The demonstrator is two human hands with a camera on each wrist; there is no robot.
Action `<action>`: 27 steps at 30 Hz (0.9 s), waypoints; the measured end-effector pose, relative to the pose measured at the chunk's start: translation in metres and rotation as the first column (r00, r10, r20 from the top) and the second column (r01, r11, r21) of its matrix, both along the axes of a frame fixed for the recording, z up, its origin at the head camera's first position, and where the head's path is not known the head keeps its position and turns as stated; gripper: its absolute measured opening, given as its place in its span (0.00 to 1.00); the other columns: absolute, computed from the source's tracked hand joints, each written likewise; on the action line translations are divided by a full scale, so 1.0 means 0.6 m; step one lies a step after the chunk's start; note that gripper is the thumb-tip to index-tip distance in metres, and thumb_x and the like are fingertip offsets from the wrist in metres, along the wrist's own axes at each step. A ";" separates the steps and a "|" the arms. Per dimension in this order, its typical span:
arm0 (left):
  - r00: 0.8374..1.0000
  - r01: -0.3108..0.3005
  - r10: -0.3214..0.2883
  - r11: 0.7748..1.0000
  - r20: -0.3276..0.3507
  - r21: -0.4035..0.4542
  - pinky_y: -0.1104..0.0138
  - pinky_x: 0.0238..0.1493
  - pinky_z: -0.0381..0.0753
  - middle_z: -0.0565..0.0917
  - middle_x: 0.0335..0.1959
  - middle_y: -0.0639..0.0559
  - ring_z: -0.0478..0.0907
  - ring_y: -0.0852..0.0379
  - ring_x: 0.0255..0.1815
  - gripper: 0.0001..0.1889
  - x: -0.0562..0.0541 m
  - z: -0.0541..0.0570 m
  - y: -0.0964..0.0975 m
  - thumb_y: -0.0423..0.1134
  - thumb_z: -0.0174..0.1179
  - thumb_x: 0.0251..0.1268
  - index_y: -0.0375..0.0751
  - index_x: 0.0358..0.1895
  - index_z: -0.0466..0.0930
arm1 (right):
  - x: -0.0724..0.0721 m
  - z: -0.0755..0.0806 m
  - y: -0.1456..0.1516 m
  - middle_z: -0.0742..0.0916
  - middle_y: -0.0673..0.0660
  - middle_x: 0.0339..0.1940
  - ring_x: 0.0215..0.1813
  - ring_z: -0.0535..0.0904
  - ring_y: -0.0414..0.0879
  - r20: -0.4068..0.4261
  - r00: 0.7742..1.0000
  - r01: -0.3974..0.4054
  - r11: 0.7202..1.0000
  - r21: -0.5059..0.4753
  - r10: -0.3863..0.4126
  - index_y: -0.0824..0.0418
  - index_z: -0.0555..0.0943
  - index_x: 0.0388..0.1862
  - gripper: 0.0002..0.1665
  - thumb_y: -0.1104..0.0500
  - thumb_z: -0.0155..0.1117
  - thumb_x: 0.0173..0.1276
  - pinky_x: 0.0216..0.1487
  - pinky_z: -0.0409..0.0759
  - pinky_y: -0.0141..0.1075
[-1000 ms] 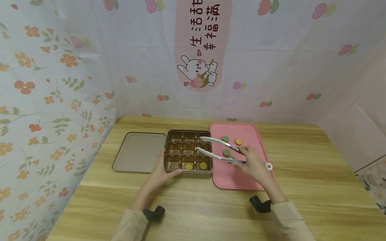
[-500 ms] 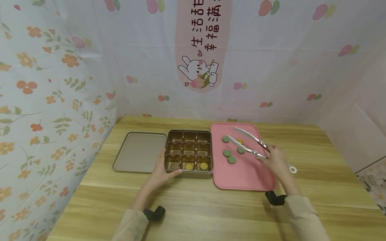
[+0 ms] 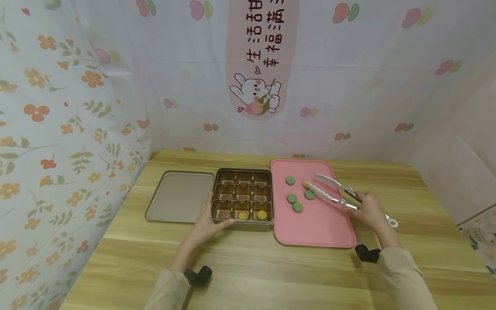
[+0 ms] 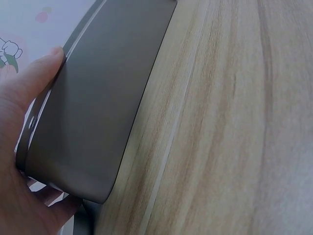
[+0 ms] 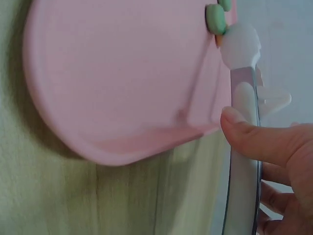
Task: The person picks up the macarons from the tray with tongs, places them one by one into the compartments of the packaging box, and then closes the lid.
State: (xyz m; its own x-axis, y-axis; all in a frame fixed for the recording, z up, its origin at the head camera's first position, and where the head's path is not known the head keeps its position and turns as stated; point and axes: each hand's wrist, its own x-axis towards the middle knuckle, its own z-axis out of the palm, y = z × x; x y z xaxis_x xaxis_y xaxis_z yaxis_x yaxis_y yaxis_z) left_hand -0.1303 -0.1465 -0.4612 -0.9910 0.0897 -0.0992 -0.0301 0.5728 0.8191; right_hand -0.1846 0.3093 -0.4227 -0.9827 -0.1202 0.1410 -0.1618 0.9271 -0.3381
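Observation:
My left hand (image 3: 203, 221) lies at the front left corner of a brown metal box (image 3: 242, 227), thumb along the front rim and fingers on the left side. Two yellow cookies (image 3: 262, 215) sit in the box's front row, in the middle and right compartments. My right hand (image 3: 370, 211) grips a pair of tongs (image 3: 340, 201) with pale tips, spread apart over the pink tray (image 3: 310, 232). One tip partly covers a yellow cookie (image 3: 306, 184). Several small round green cookies (image 3: 297, 207) lie beside it. The right wrist view shows the thumb on the tongs' handle (image 5: 244, 186).
A flat metal lid (image 3: 180, 196) lies left of the box. The box stands between the lid and the tray on a wooden table (image 3: 240, 267). A patterned cloth (image 3: 174, 86) hangs behind and to the left.
My right hand has carried the tongs to the right, from over the box to over the tray. One tip is now at the yellow cookie. The left hand stays at the box corner.

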 end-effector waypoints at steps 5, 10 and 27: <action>1.000 0.001 -0.001 1.000 -0.001 0.008 0.39 0.66 0.50 0.34 0.73 0.36 0.39 0.33 0.72 0.61 0.001 0.000 0.000 0.60 0.66 0.46 0.44 0.72 0.29 | -0.003 0.001 0.002 0.77 0.80 0.41 0.41 0.72 0.76 0.045 0.998 -0.055 0.998 0.019 0.054 0.76 0.73 0.51 0.35 0.58 0.71 0.46 0.38 0.71 0.61; 1.000 0.004 -0.004 1.000 0.000 0.015 0.39 0.66 0.50 0.34 0.73 0.36 0.38 0.33 0.72 0.61 0.001 0.001 0.001 0.59 0.66 0.46 0.43 0.72 0.28 | -0.008 0.006 0.001 0.78 0.79 0.39 0.40 0.74 0.73 0.097 0.990 -0.107 0.993 0.058 0.101 0.77 0.71 0.53 0.38 0.58 0.71 0.46 0.40 0.72 0.59; 1.000 -0.004 0.004 1.000 -0.006 -0.002 0.39 0.66 0.50 0.35 0.73 0.35 0.40 0.32 0.72 0.61 0.000 0.002 0.003 0.59 0.66 0.45 0.43 0.73 0.30 | 0.001 -0.012 -0.008 0.77 0.81 0.39 0.41 0.73 0.74 0.032 0.998 -0.052 0.999 -0.006 0.052 0.78 0.73 0.51 0.35 0.58 0.71 0.48 0.42 0.71 0.62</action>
State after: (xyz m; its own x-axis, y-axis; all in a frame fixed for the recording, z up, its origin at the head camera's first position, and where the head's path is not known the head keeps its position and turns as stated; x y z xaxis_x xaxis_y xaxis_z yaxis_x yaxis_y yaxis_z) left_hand -0.1301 -0.1450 -0.4598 -0.9919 0.0856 -0.0935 -0.0276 0.5742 0.8182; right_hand -0.1841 0.3046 -0.4301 -0.9792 -0.1708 0.1099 -0.1989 0.9159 -0.3488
